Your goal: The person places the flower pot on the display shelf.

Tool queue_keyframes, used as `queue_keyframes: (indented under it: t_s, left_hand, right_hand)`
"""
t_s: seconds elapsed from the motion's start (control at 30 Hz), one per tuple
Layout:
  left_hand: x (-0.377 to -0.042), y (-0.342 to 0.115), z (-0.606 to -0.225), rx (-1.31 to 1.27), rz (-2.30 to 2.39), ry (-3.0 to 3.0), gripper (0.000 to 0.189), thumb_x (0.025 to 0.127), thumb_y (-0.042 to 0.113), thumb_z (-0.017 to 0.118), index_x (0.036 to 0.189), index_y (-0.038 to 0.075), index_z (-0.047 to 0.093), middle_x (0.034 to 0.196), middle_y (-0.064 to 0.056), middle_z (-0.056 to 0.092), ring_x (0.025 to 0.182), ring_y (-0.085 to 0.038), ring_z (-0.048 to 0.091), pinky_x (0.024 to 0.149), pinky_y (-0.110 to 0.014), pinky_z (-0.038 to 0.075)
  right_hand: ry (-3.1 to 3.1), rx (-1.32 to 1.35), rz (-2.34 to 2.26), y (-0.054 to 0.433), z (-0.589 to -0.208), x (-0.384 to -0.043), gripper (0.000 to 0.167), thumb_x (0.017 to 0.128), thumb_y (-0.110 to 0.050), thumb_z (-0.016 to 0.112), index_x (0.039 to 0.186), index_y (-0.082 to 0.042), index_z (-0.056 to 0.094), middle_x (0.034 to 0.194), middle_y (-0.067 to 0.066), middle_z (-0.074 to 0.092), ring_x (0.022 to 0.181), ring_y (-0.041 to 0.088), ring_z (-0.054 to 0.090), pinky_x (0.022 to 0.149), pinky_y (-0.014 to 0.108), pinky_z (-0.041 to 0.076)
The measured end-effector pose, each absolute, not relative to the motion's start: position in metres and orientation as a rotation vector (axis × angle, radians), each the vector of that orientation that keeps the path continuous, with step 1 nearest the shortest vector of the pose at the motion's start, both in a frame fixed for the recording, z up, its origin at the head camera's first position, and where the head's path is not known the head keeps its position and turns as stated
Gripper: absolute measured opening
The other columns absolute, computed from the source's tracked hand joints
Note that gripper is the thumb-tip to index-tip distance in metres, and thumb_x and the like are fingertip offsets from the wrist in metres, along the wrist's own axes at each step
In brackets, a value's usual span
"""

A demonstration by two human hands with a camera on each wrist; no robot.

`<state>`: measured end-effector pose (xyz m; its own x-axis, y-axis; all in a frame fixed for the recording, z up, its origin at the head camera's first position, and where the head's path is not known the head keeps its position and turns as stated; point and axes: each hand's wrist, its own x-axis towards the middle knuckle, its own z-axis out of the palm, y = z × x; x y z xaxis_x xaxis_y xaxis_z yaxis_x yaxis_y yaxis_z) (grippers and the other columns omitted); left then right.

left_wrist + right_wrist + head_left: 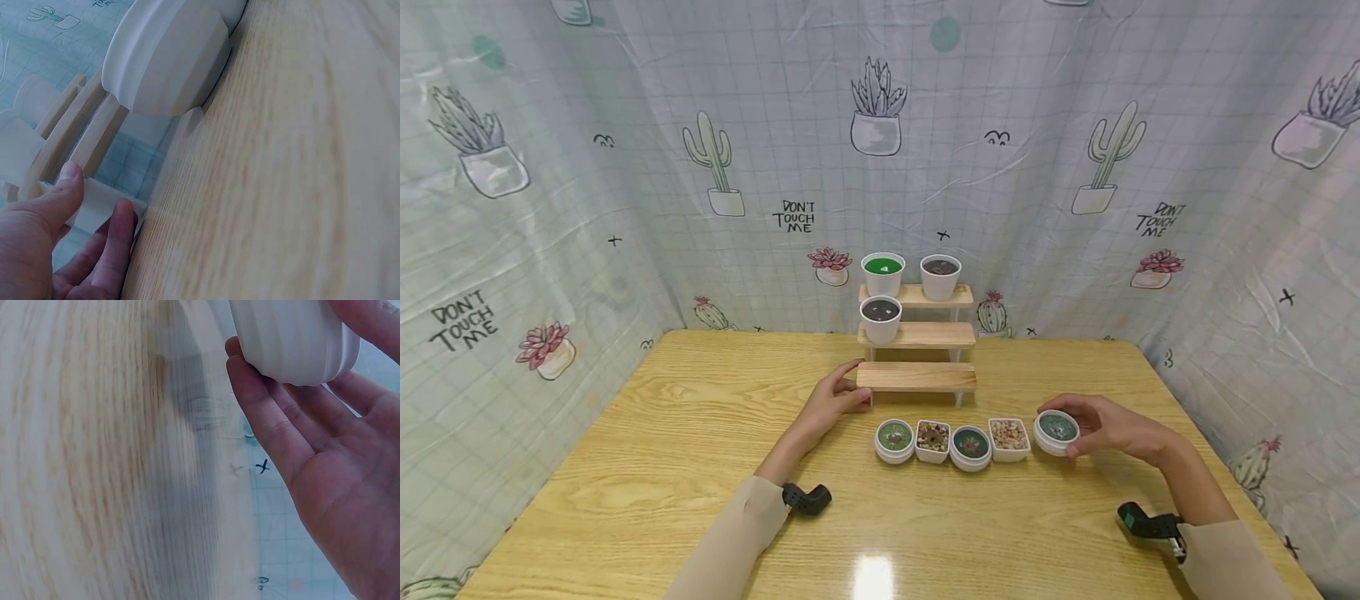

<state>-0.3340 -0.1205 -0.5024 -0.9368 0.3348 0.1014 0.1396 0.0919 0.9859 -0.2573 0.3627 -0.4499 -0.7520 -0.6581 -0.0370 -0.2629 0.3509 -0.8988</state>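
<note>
My right hand (pixel 1105 427) holds a round white pot (pixel 1057 432) with a dark green top, at the right end of a row of small pots. In the right wrist view, thumb and fingers go round the ribbed white wall of this pot (pixel 290 340). My left hand (pixel 835 400) grips the left end of a three-step wooden stand (pixel 917 377) at its lowest step. The left wrist view has the thumb on the wooden edge and the other fingers (pixel 115 250) beside the stand's pale leg. The lowest step is bare.
Before the stand sit a round green-topped pot (pixel 894 437), two square pots of pebbles (pixel 932 437) (pixel 1009 435) and another round pot (pixel 971 446). White cups (pixel 882 321) (pixel 883 275) (pixel 941 279) stand on the upper steps. A printed curtain (pixel 925 192) hangs behind the wooden table (pixel 700 433).
</note>
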Motion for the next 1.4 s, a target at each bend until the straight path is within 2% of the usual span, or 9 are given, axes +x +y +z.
queue_keyframes:
  t_s: [0.53, 0.97, 1.4]
  left_hand:
    - [-0.333, -0.120, -0.501, 0.483, 1.971, 2.201, 0.068, 0.101, 0.011, 0.068, 0.161, 0.015, 0.036, 0.113, -0.019, 0.068, 0.094, -0.020, 0.075, 0.092, -0.034, 0.065]
    - [-0.333, -0.121, -0.502, 0.486, 1.966, 2.202, 0.069, 0.101, 0.011, 0.068, 0.161, 0.014, 0.035, 0.113, -0.019, 0.068, 0.094, -0.020, 0.075, 0.091, -0.033, 0.065]
    - [-0.334, -0.121, -0.502, 0.488, 1.964, 2.201, 0.071, 0.101, 0.012, 0.069, 0.162, 0.013, 0.034, 0.113, -0.019, 0.068, 0.094, -0.021, 0.076, 0.092, -0.034, 0.065]
  right_hand:
    - [2.201, -0.848, -1.429, 0.363, -0.446, -0.255, 0.060, 0.094, 0.002, 0.070, 0.144, 0.017, 0.040, 0.135, -0.004, 0.062, 0.115, 0.005, 0.062, 0.094, 0.021, 0.057]
    - [2.247, -0.869, -1.401, 0.364, -0.442, -0.254, 0.061, 0.093, 0.001, 0.072, 0.143, 0.017, 0.041, 0.135, -0.010, 0.062, 0.115, 0.003, 0.062, 0.094, 0.020, 0.056]
    - [2.251, -0.843, -1.414, 0.362, -0.438, -0.252, 0.059, 0.094, 0.002, 0.070, 0.145, 0.013, 0.043, 0.135, -0.007, 0.061, 0.114, 0.004, 0.061, 0.093, 0.020, 0.055]
